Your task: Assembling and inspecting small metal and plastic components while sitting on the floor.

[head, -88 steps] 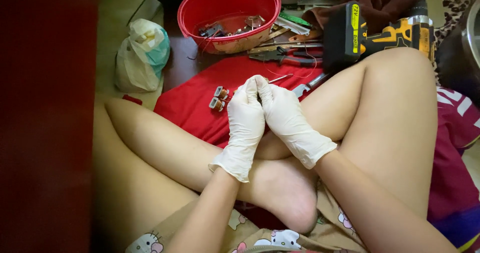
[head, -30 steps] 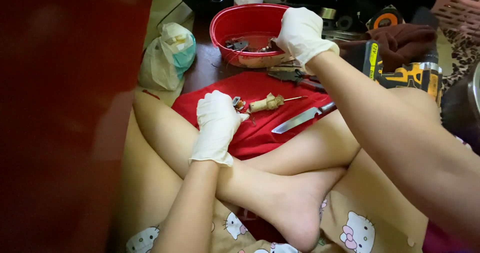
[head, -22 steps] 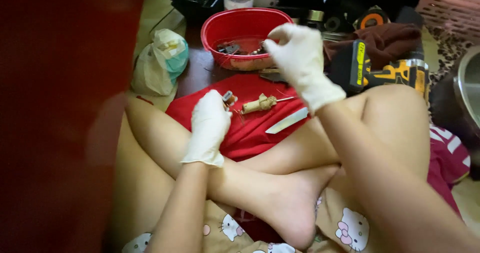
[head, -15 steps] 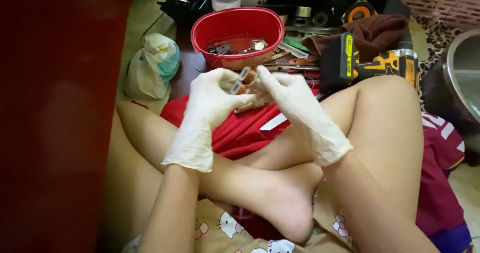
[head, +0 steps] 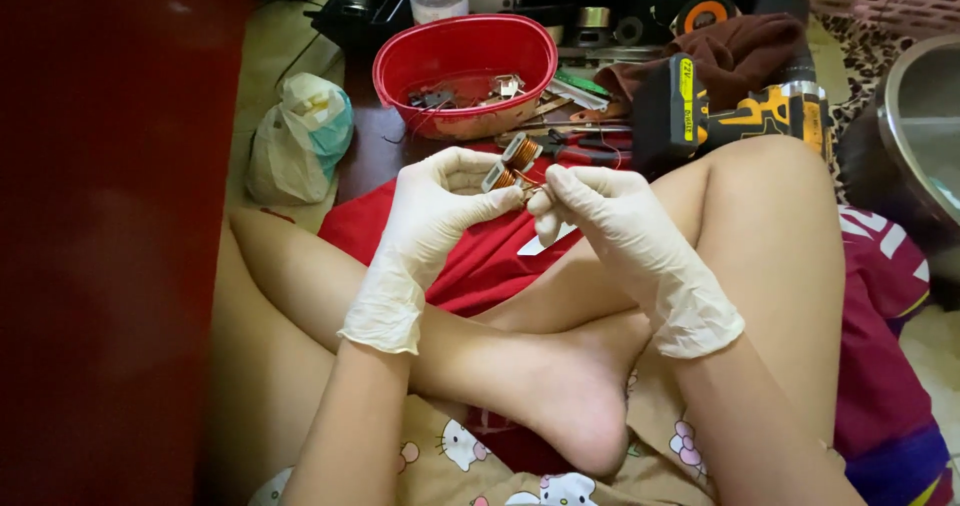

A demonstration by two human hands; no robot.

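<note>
Head view: small copper coil pinched between both gloved hands

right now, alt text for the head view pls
Two gloved hands, left hand and right hand, hold a small copper coil above crossed bare legs on a red cloth. Behind: a red bowl of parts and a drill.

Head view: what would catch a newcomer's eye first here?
First the two white-gloved hands at centre: the left hand and the right hand meet around a small copper-wound coil, held above a red cloth. Just behind them stands a red plastic bowl with small metal parts inside. To its right a yellow and black cordless drill lies beside the person's raised knee.
</note>
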